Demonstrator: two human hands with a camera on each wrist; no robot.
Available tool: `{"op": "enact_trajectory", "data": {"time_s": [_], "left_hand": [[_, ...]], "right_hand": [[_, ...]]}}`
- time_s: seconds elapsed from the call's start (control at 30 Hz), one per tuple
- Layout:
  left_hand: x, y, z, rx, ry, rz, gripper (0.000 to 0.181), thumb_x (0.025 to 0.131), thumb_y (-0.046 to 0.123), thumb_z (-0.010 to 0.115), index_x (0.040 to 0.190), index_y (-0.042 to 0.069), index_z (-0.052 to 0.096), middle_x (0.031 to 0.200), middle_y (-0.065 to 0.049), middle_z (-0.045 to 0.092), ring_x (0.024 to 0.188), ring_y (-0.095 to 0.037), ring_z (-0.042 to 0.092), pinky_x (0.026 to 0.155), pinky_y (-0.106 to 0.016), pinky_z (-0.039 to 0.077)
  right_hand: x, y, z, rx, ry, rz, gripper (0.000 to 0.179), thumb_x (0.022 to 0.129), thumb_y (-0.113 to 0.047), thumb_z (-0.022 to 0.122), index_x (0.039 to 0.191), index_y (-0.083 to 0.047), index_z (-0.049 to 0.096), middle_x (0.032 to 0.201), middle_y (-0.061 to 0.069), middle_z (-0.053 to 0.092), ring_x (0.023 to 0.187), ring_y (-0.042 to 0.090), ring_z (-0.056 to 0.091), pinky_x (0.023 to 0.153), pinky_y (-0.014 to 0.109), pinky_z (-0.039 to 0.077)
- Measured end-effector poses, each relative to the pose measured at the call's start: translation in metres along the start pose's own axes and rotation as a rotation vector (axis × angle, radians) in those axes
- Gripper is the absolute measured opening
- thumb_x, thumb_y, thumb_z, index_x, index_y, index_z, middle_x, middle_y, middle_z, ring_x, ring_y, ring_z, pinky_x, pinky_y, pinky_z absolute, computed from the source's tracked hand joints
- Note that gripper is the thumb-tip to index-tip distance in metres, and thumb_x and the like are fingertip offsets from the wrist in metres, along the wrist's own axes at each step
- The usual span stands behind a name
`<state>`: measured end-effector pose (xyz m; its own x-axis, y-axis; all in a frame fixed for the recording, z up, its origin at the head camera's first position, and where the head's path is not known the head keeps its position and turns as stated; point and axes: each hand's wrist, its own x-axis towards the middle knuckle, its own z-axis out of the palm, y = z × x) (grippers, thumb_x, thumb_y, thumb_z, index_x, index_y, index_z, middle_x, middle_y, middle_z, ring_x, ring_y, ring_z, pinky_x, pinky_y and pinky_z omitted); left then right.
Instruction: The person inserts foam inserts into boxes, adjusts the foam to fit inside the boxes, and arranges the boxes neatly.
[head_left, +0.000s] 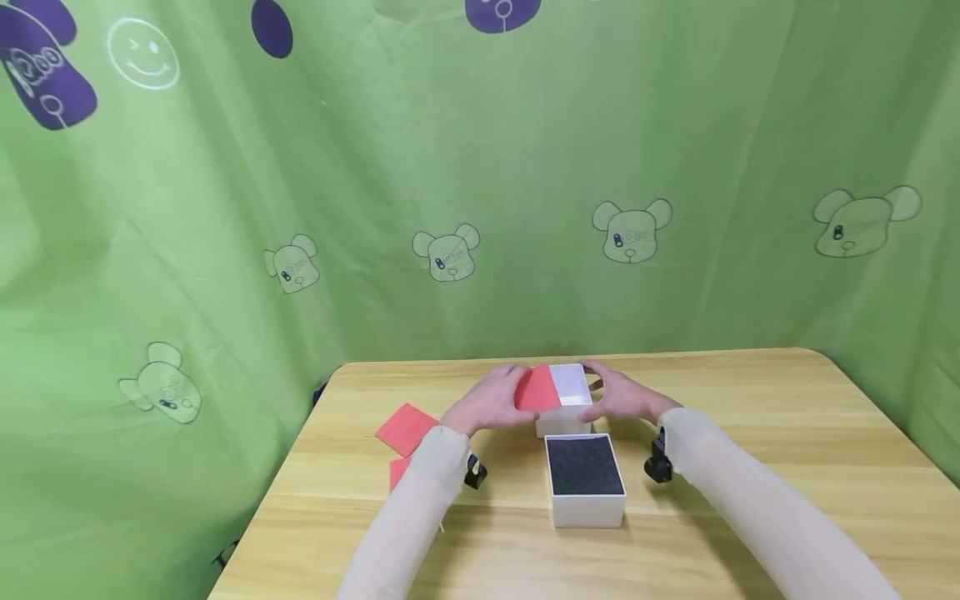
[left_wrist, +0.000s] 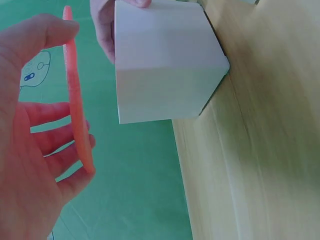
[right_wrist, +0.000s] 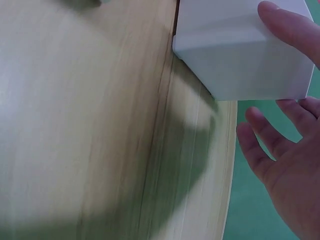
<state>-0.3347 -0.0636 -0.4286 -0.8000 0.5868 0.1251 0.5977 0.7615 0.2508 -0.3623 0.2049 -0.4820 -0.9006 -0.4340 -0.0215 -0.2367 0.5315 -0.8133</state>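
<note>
Head view: I log left hand [head_left: 487, 406] pinching a red square [head_left: 538, 390] above the rear box [head_left: 557, 425], not yet inside, right hand [head_left: 624, 396] gripping that box, two red pieces [head_left: 407, 429] apparently left.

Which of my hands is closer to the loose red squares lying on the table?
Left. Your left hand, holding another red square, is just right of the loose red squares. Your right hand is farther right, gripping the far white box.
</note>
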Motion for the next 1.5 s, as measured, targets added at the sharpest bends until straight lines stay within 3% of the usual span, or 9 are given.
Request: {"op": "enact_trajectory", "data": {"time_s": [0.27,0.5,0.63,0.97,1.27,1.5], "left_hand": [[0.023,0.006,0.007,0.026,-0.033,0.003,0.076,0.078,0.044,0.07,0.141,0.012,0.041,0.13,-0.002,0.049,0.109,-0.014,0.047,0.086,-0.026,0.045],[0.042,0.011,0.011,0.05,-0.061,0.054,0.078,0.079,0.045,0.068,0.142,0.011,0.039,0.127,-0.004,0.05,0.105,-0.014,0.048,0.082,-0.025,0.045],[0.048,0.014,0.014,0.05,-0.086,0.046,0.076,0.079,0.044,0.068,0.142,0.012,0.039,0.128,-0.004,0.049,0.105,-0.014,0.048,0.082,-0.023,0.044],[0.056,0.016,0.021,0.055,-0.101,0.036,0.076,0.079,0.042,0.068,0.143,0.013,0.039,0.133,-0.004,0.047,0.111,-0.015,0.047,0.088,-0.026,0.043],[0.06,0.017,0.026,0.022,-0.112,0.017,0.074,0.079,0.041,0.069,0.142,0.015,0.041,0.132,-0.003,0.047,0.104,-0.013,0.048,0.078,-0.022,0.044],[0.06,0.017,0.029,0.014,-0.1,0.02,0.071,0.079,0.041,0.069,0.14,0.016,0.044,0.134,-0.004,0.046,0.108,-0.014,0.047,0.08,-0.023,0.044]], "right_hand": [[-0.001,0.004,0.0,0.065,-0.022,0.001,0.106,0.067,-0.017,0.085,0.148,-0.004,0.018,0.139,0.023,0.035,0.114,0.04,0.045,0.084,0.043,0.05],[0.001,0.004,0.0,0.111,-0.029,-0.002,0.104,0.066,-0.015,0.085,0.146,-0.004,0.019,0.143,0.022,0.031,0.118,0.041,0.043,0.087,0.046,0.048],[0.002,0.004,0.0,0.131,-0.037,-0.016,0.104,0.066,-0.012,0.084,0.146,-0.002,0.018,0.145,0.024,0.026,0.123,0.044,0.038,0.091,0.051,0.046],[0.003,0.006,0.002,0.168,-0.042,-0.013,0.104,0.067,-0.011,0.084,0.146,-0.003,0.016,0.146,0.022,0.025,0.122,0.043,0.04,0.094,0.049,0.044],[0.002,0.008,0.002,0.167,-0.05,-0.009,0.103,0.068,-0.014,0.084,0.146,-0.003,0.017,0.144,0.023,0.028,0.121,0.043,0.042,0.093,0.049,0.045],[0.001,0.009,0.001,0.183,-0.057,0.004,0.106,0.068,-0.014,0.084,0.148,-0.005,0.014,0.142,0.023,0.032,0.12,0.041,0.043,0.092,0.048,0.046]]}}
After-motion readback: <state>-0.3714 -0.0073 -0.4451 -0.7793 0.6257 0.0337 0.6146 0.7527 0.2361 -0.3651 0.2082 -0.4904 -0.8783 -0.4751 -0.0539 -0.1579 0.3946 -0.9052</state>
